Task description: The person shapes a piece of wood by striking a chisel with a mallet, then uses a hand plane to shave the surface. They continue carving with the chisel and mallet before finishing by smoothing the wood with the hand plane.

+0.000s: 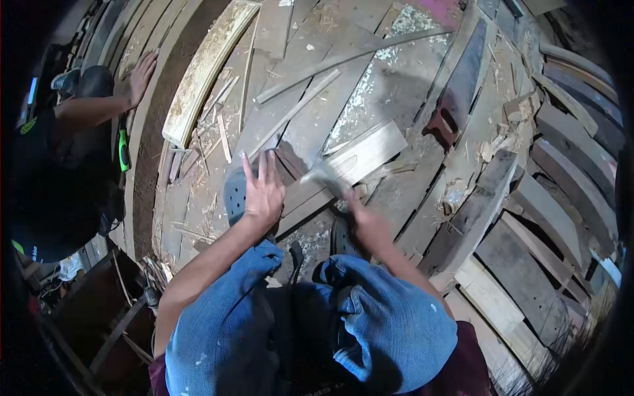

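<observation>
My left hand (264,195) is held with its fingers stretched out, over the grey clog (234,196) on my left foot and near the end of a wooden board. My right hand (366,218), smeared by motion, is closed around a blurred tool with a grey head (330,178). That head is over the pale board (373,152), which lies at a slant on the floor between my feet and beyond. Whether the tool touches the board cannot be made out. Part of my right clog (345,237) shows below my right hand.
A handsaw with a reddish handle (444,124) lies to the right. Cut boards (548,211) are stacked at far right. Long strips (353,63) and wood shavings litter the plank floor. At left, another person's hand (140,78) rests on a large curved timber (155,132), near a green-handled tool (124,150).
</observation>
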Action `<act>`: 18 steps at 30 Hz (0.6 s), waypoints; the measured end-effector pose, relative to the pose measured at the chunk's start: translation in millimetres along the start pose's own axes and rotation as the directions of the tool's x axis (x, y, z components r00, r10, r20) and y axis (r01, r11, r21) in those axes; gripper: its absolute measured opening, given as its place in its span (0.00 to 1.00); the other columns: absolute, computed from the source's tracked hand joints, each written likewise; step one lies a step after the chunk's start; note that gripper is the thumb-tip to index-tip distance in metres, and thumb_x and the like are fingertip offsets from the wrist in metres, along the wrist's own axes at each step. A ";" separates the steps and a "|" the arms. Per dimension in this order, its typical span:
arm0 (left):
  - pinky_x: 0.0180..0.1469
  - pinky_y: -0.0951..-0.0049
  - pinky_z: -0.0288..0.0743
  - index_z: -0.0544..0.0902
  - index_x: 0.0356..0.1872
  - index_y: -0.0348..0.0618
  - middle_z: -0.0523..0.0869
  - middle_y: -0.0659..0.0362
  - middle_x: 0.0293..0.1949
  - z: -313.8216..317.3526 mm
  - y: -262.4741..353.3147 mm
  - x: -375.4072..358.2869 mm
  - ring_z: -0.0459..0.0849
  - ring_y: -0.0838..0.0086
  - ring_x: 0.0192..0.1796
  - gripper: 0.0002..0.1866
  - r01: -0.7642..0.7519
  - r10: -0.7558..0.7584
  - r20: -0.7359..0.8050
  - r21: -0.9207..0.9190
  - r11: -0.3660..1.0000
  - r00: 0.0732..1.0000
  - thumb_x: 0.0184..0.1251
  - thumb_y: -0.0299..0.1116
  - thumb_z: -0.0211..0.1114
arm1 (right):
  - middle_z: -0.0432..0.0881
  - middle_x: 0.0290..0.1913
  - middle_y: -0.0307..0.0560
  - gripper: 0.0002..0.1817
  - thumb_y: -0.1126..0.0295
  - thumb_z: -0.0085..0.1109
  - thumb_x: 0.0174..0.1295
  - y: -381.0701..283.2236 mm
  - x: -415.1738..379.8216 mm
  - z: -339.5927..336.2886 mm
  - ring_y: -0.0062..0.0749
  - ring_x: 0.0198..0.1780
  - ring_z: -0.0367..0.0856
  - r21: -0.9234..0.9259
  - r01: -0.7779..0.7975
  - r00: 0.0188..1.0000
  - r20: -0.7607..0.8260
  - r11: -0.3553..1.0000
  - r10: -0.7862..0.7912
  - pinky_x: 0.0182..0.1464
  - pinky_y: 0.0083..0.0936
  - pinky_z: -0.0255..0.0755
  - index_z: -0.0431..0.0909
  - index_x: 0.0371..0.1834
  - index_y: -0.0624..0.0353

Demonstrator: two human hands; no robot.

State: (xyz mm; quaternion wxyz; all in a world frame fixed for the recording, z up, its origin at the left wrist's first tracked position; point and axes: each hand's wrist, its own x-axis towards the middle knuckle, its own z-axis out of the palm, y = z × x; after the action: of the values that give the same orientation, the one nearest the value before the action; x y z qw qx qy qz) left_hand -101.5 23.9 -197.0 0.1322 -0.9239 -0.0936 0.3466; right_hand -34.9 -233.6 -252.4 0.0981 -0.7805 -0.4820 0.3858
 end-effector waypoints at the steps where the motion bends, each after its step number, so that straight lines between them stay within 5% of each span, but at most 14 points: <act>1: 0.71 0.20 0.35 0.76 0.66 0.37 0.59 0.44 0.77 2.1 2.3 -2.4 0.51 0.47 0.79 0.28 -0.011 0.011 0.015 -0.010 1.000 1.000 0.66 0.37 0.55 | 0.82 0.29 0.64 0.48 0.72 0.53 0.59 -5.5 -2.6 4.3 0.57 0.27 0.83 0.038 0.012 1.000 0.007 0.999 -0.012 0.29 0.51 0.77 0.41 0.82 0.32; 5: 0.72 0.21 0.33 0.79 0.61 0.33 0.59 0.43 0.76 10.6 3.1 -0.7 0.54 0.51 0.78 0.27 0.000 -0.004 -0.059 -0.056 0.998 0.998 0.62 0.37 0.59 | 0.81 0.26 0.61 0.45 0.70 0.53 0.61 -19.8 -13.8 3.1 0.55 0.26 0.83 0.152 0.051 0.999 0.004 0.987 -0.052 0.27 0.50 0.75 0.44 0.82 0.38; 6: 0.72 0.21 0.33 0.79 0.61 0.33 0.59 0.43 0.76 13.4 4.4 2.3 0.54 0.51 0.78 0.28 0.019 -0.024 -0.095 -0.047 0.999 0.995 0.60 0.37 0.60 | 0.81 0.26 0.60 0.42 0.70 0.52 0.62 -13.3 -11.5 6.2 0.54 0.26 0.83 -0.002 0.120 0.991 -0.052 0.993 -0.120 0.26 0.50 0.73 0.48 0.82 0.42; 9: 0.72 0.21 0.33 0.79 0.61 0.32 0.60 0.42 0.75 14.5 4.5 0.8 0.56 0.51 0.78 0.28 0.008 -0.013 -0.079 -0.064 0.998 0.997 0.60 0.36 0.60 | 0.81 0.26 0.61 0.44 0.71 0.53 0.60 21.2 17.6 -34.6 0.54 0.26 0.83 0.175 -0.264 0.933 -0.202 0.948 0.297 0.26 0.50 0.73 0.49 0.81 0.37; 10: 0.72 0.21 0.33 0.81 0.58 0.31 0.60 0.42 0.75 14.9 4.6 0.5 0.56 0.50 0.77 0.26 0.003 -0.013 -0.098 -0.099 0.995 0.995 0.59 0.34 0.59 | 0.82 0.31 0.64 0.40 0.72 0.53 0.60 14.6 26.4 -54.5 0.53 0.28 0.83 0.216 -0.496 0.852 -0.069 0.841 0.519 0.32 0.49 0.76 0.55 0.79 0.41; 12: 0.72 0.21 0.32 0.81 0.57 0.31 0.60 0.42 0.75 24.9 7.3 -1.8 0.56 0.50 0.77 0.27 0.004 -0.015 -0.140 -0.080 0.997 0.990 0.58 0.37 0.61 | 0.81 0.27 0.61 0.39 0.69 0.52 0.63 -13.1 3.6 -12.9 0.52 0.26 0.83 0.129 -0.160 0.974 -0.141 0.979 0.178 0.27 0.48 0.73 0.53 0.80 0.44; 14: 0.72 0.21 0.32 0.80 0.59 0.31 0.60 0.43 0.76 21.0 4.9 4.5 0.56 0.51 0.77 0.31 0.031 -0.033 -0.167 -0.018 0.999 0.985 0.55 0.42 0.64 | 0.82 0.27 0.61 0.39 0.68 0.52 0.64 -18.3 -11.5 2.0 0.52 0.24 0.83 0.011 0.063 0.998 -0.029 0.998 -0.063 0.25 0.47 0.73 0.51 0.80 0.45; 17: 0.72 0.20 0.33 0.81 0.60 0.35 0.62 0.42 0.75 5.3 3.3 -0.8 0.54 0.46 0.78 0.24 -0.009 0.008 -0.031 -0.044 0.999 0.999 0.65 0.37 0.55 | 0.83 0.29 0.62 0.44 0.71 0.53 0.60 28.7 12.4 -8.1 0.54 0.25 0.84 0.186 -0.134 0.943 -0.277 0.973 0.183 0.28 0.48 0.76 0.49 0.81 0.34; 18: 0.72 0.20 0.32 0.81 0.60 0.35 0.62 0.43 0.75 16.7 5.0 -0.1 0.54 0.47 0.78 0.24 0.004 -0.007 -0.115 -0.028 1.000 0.993 0.66 0.37 0.55 | 0.82 0.28 0.62 0.46 0.74 0.53 0.58 19.7 20.0 -32.2 0.55 0.26 0.83 0.194 -0.396 0.886 -0.177 0.898 0.429 0.28 0.49 0.76 0.49 0.81 0.34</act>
State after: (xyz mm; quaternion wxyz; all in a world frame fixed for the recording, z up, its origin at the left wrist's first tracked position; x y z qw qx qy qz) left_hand -112.2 22.1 -210.6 0.1255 -0.9438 -0.0931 0.2913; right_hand 5.7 -220.1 -250.9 0.1247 -0.8925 -0.2603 0.3467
